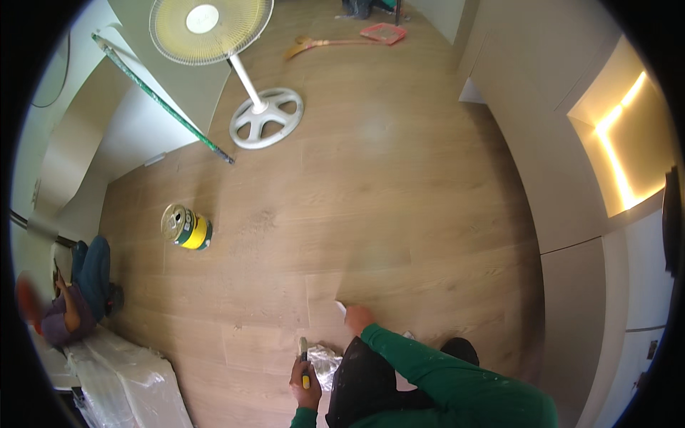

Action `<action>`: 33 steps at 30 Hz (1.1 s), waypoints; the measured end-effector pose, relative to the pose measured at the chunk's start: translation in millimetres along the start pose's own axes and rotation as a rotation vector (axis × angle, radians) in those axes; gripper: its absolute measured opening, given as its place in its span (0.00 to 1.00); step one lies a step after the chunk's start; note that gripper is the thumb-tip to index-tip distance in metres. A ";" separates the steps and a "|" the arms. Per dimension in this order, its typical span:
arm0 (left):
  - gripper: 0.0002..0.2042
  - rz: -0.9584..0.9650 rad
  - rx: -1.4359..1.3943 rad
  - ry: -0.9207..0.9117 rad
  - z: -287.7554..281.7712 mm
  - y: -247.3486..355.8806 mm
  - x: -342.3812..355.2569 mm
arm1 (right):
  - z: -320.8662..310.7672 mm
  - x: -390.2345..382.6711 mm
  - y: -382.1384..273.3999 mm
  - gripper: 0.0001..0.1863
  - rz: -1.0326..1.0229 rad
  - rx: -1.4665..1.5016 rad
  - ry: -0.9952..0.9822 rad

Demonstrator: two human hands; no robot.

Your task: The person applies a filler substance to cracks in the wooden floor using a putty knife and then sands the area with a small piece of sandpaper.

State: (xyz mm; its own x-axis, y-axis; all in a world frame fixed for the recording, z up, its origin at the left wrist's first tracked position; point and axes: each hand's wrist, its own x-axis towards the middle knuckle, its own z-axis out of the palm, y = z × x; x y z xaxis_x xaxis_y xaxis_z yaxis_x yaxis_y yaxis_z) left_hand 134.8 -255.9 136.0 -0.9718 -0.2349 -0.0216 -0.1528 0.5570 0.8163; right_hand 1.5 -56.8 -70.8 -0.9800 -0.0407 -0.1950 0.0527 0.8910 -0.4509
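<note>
One yellow-handled tool (305, 358) juts from clasping left hand (307, 394), blade (341, 307) from right fist (359, 319)

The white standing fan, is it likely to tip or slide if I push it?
The fan may tip if pushed high up, since its broad round head sits atop a slim pole. Pushed low, it might slide instead, as the wide, ring-shaped base rests flat on the floor. The thin wires of its cage could flex if gripped hard.

Long green sleeves (442, 367), dark trousers (365, 371) dotted with small pale flecks
</note>
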 end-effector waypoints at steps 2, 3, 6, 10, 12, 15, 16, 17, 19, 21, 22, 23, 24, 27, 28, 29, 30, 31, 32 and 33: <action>0.06 0.029 0.021 0.025 -9.6 -8.8 -0.9 | -25.5 3.6 -30.6 0.15 0.056 0.065 -0.167; 0.07 0.028 0.013 0.031 -10.2 -9.4 -0.9 | -35.8 3.0 -38.2 0.13 0.124 0.150 -0.326; 0.07 0.028 0.000 0.047 -7.7 -14.2 -6.4 | -47.5 -1.9 -51.4 0.12 0.195 0.159 -0.274; 0.06 0.032 -0.040 0.068 -6.6 -17.8 -17.5 | -38.4 -2.9 -21.2 0.12 0.193 0.204 -0.191; 0.06 0.021 -0.051 0.084 -11.2 -18.6 -22.9 | -22.5 -6.1 -14.1 0.13 0.212 0.232 -0.202; 0.07 -0.049 -0.018 0.070 -18.4 -34.9 -28.5 | -6.3 1.8 -34.9 0.16 0.213 0.224 -0.177; 0.08 0.051 -0.016 0.130 -2.5 -35.1 -15.7 | -5.8 20.3 -15.9 0.15 0.166 0.095 -0.071; 0.08 0.010 -0.052 0.100 -16.9 -15.3 -10.0 | -10.5 16.8 -22.2 0.13 0.222 0.166 -0.286; 0.07 0.001 -0.009 0.095 -19.3 -12.5 -4.5 | -12.6 9.5 -6.5 0.14 0.150 0.258 -0.244; 0.07 -0.004 0.024 0.067 -19.0 -16.8 -5.9 | -16.2 4.2 -8.6 0.15 0.133 0.243 -0.142; 0.07 0.016 0.046 0.058 -17.0 -22.9 -9.4 | -17.9 3.8 -12.3 0.15 0.133 0.237 -0.108; 0.07 -0.014 0.049 0.058 -18.0 -27.6 -15.3 | -19.1 1.1 -20.4 0.15 0.123 0.240 -0.103; 0.07 -0.038 0.050 0.059 -20.8 -29.0 -20.1 | -20.0 -1.0 -30.3 0.15 0.112 0.243 -0.091; 0.07 -0.047 0.028 0.052 -17.0 -19.0 -19.3 | -24.9 -0.2 -28.7 0.15 0.075 0.247 -0.052; 0.07 -0.040 0.018 0.049 -13.6 -13.6 -16.4 | -26.3 0.5 -23.5 0.16 0.062 0.248 -0.039; 0.08 -0.008 0.026 0.051 -10.7 -9.7 -13.5 | -27.7 1.3 -24.4 0.16 0.071 0.254 -0.075; 0.08 0.000 0.031 0.053 -9.4 -6.3 -10.6 | -28.8 1.8 -25.6 0.17 0.081 0.259 -0.111; 0.08 0.008 0.037 0.054 -8.9 -3.3 -7.6 | -29.1 2.4 -27.7 0.17 0.092 0.266 -0.147; 0.08 0.013 0.047 0.057 -8.7 -1.3 -6.6 | -30.2 2.9 -32.8 0.17 0.098 0.292 -0.158; 0.08 0.009 0.033 0.057 -9.4 0.5 -5.5 | -31.1 4.2 -37.8 0.18 0.106 0.319 -0.170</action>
State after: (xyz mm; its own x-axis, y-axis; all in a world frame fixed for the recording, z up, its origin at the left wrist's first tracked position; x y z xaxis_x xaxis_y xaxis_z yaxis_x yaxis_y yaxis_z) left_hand 141.8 -261.8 142.0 -0.9616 -0.2739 0.0194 -0.1507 0.5852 0.7967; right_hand -10.7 -76.5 -27.4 -0.9215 -0.0542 -0.3846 0.2353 0.7098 -0.6639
